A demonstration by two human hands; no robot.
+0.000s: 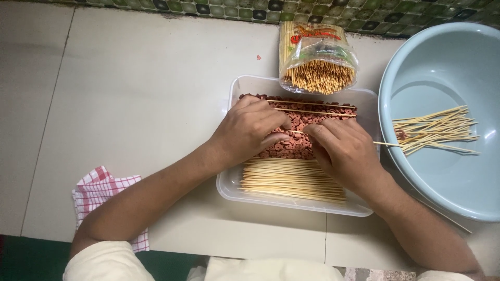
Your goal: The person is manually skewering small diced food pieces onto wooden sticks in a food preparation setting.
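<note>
Skewer (pixel 333 139) and reddish-brown pieces (pixel 302 125), worked by two hands over a clear plastic tray (pixel 229 182).

Both hands meet above the tray's far half, which is filled with the small reddish-brown pieces. The right hand (pixel 346 151) is closed around a thin wooden skewer that runs sideways, its tip sticking out past the tray's right wall toward the pale blue basin (pixel 442 57). The left hand (pixel 250 127) has its fingertips pinched together at the skewer's other end, just over the pieces; whether it grips a piece I cannot tell. A neat stack of bare sticks (pixel 291 179) lies in the tray's near half. More sticks (pixel 437 130) lie loose in the basin. An open bag of sticks (pixel 316 57) rests against the tray's far edge. A red checked cloth (pixel 101 192) lies under the left forearm.
</note>
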